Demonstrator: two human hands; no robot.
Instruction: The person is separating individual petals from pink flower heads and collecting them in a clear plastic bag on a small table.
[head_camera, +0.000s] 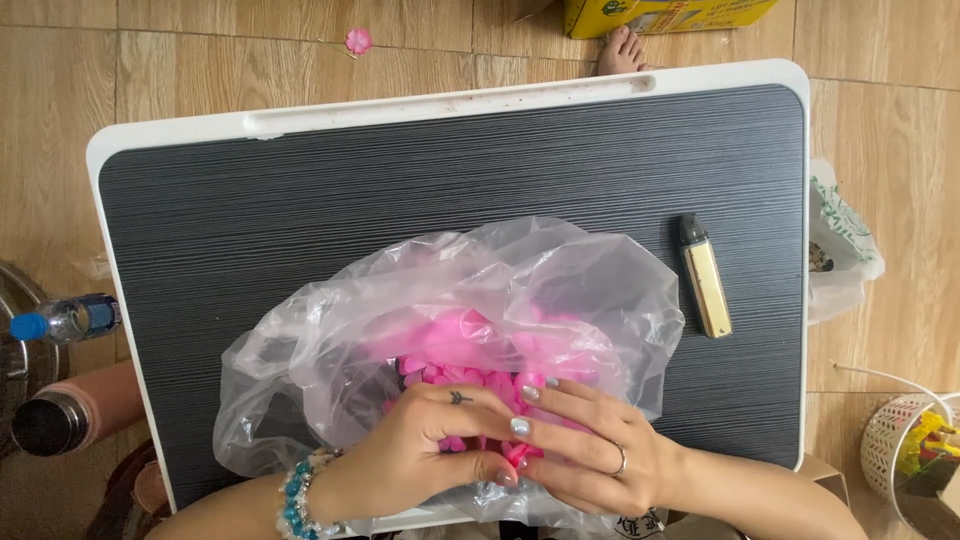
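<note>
Both hands meet at 6 o'clock on the bench (250, 220): left hand (420, 455) and right hand (590, 450) fingers pinching pink pieces (470, 375) in the clear plastic bag (480, 270), pile toward 12.

Both hands meet low in view — the left hand (425, 450) at seven o'clock, fingers curled. The right hand (590, 445) overlaps it — fingers extended toward ten o'clock.

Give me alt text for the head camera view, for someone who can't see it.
Two hands, left hand and right hand, meet over pink pieces inside a clear plastic bag on a dark lap table. A slim gold device lies to the right of the bag.
</note>
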